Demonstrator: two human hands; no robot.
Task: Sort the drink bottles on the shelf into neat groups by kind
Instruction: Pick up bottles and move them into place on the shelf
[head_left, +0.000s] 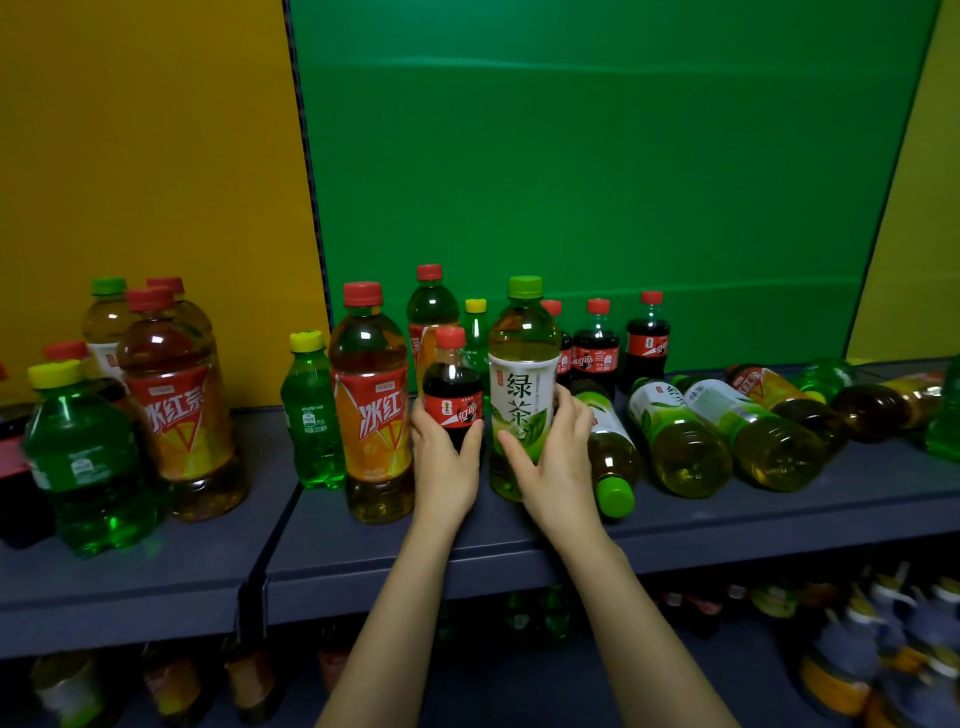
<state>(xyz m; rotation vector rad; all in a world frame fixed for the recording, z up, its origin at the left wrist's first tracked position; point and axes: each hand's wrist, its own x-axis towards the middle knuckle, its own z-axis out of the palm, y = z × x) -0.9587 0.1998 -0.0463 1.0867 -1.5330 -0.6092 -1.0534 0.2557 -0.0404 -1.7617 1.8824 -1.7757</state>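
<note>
Hands: left hand (447, 457) grips a small clear-plastic cola bottle with dark contents, red cap and red label (453, 400); right hand (553, 462) clasps the tall clear-plastic green tea bottle with white label and lime cap (522, 384), thumb across the front, fingers round its right side. Both bottles stand upright, side by side.
Backing: smooth green panel (597, 156) behind the green tea bottle; orange-yellow panel (145, 130) far to its left.
Shelf: flat dark grey-blue shelf board (363, 551) under the green tea bottle; the left hand hides the cola bottle's base.
Tall: four waisted, amber-filled iced tea bottles with red caps and red-orange labels, upright; the nearest (370, 410) is left of the green tea bottle past the cola, one behind it, two far left.
Toppled: three fallen green tea bottles (675, 441) lie on their sides just right of the green tea bottle, the nearest behind the right hand. Further right more bottles lie jumbled, count unclear.
Green: three translucent green soda bottles with yellow caps (311, 415), upright, left of the green tea bottle.
Small: three other cola bottles (596, 353), upright, behind and right of the green tea bottle.
Below: blurred bottles on a lower shelf, kinds unclear.
</note>
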